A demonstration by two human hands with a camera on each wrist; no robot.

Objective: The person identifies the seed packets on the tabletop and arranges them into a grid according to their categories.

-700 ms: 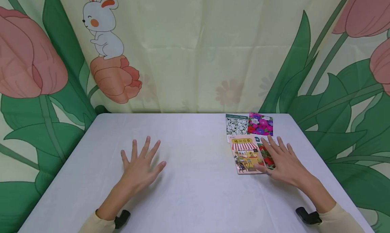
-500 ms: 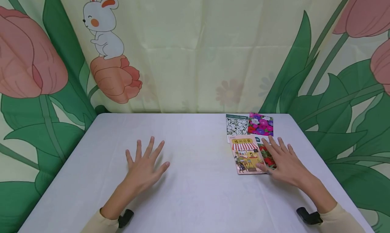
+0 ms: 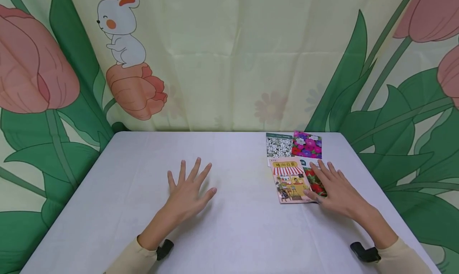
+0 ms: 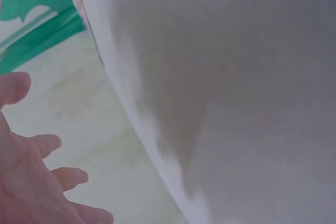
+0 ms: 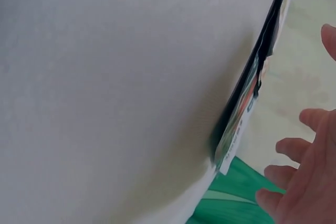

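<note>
In the head view my left hand [image 3: 186, 198] is held above the left-middle of the white table, fingers spread and straight, with nothing in it. Its shadow falls on the cloth beside it. My right hand [image 3: 338, 196] hovers with spread fingers over the right edge of several flat picture packets. Nearest it are a pink packet with a striped shop awning [image 3: 291, 182] and a red-and-green packet [image 3: 314, 182], partly hidden by the pink one and my fingers. The right wrist view shows a gap between the packets [image 5: 241, 114] and my fingertips.
Behind these lie a white-flower packet [image 3: 279, 146] and a purple-and-red flower packet [image 3: 306, 145], near the far edge of the white-clothed table [image 3: 236, 234]. A printed curtain [image 3: 222, 67] with tulips and a rabbit hangs beyond.
My left hand has moved to the right over the table, fingers still spread. The right hand has shifted only slightly to the right. The packets lie as before.
</note>
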